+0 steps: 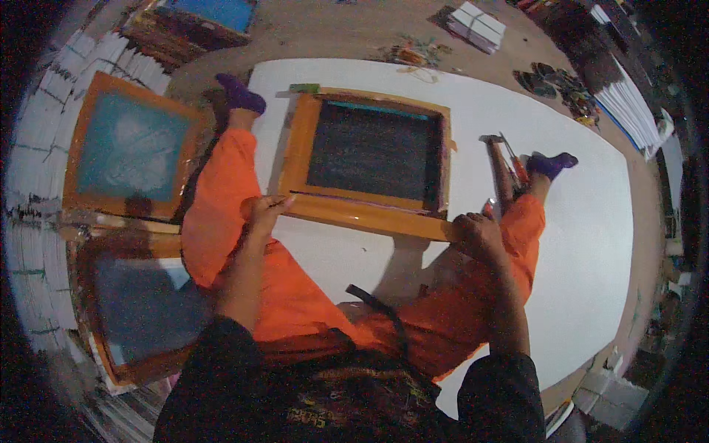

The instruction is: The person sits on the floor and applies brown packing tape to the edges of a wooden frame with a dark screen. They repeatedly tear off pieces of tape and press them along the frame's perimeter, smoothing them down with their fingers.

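So the wooden screen frame (298, 148) is lying on the white board (583, 244) between the person's legs, dark panel facing up, near rail toward the body. Right hand (478, 232) has its fingers curled around the right end of that rail, pretty snug. Left hand (266, 213) has its fingertips at the near left corner, but honestly I can't tell if that grip is a real pinch or just steadying. Can't tell if the near rail is a separate strip either.

My two cents: I'd press both ends evenly so the rail doesn't twist, and stay on the wood, off the panel. Also, the hammer (499, 166) and a red-handled tool (519, 168) sit just past the right hand, so watch your knuckles there.
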Available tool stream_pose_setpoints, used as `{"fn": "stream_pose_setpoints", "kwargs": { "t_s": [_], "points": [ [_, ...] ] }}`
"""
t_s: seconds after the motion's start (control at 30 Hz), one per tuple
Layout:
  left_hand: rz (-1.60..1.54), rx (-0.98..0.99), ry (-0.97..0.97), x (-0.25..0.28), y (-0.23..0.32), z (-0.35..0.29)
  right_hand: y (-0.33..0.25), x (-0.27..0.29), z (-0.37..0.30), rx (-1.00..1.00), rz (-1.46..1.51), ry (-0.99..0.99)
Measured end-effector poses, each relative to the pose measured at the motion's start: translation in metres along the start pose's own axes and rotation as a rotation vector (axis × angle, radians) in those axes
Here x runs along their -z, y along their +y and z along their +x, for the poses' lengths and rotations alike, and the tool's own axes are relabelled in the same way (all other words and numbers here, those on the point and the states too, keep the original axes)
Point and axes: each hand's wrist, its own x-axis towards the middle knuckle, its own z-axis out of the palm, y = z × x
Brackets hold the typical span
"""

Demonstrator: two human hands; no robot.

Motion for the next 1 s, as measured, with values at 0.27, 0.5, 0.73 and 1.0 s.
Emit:
{"fn": "stream_pose_setpoints", "kwargs": {
  "t_s": [0.27,0.5,0.73,1.0],
  "points": [
    [-0.016,0.088,0.093,-0.016,0.086,-0.047,0.041,-0.044,-0.006,-0.099,0.754,0.18],
    [-0.093,-0.016,0.086,-0.02,0.07,-0.03,0.083,-0.052,0.003,0.126,-0.172,0.363],
    [0.232,-0.244,0.286,0.002,-0.01,0.018,0.026,-0.023,0.026,0.038,-0.03,0.322],
    [0.413,-0.13,0.334,-0.024,0.033,0.003,0.082,-0.071,0.018,0.121,-0.215,0.443]
  ]
}}
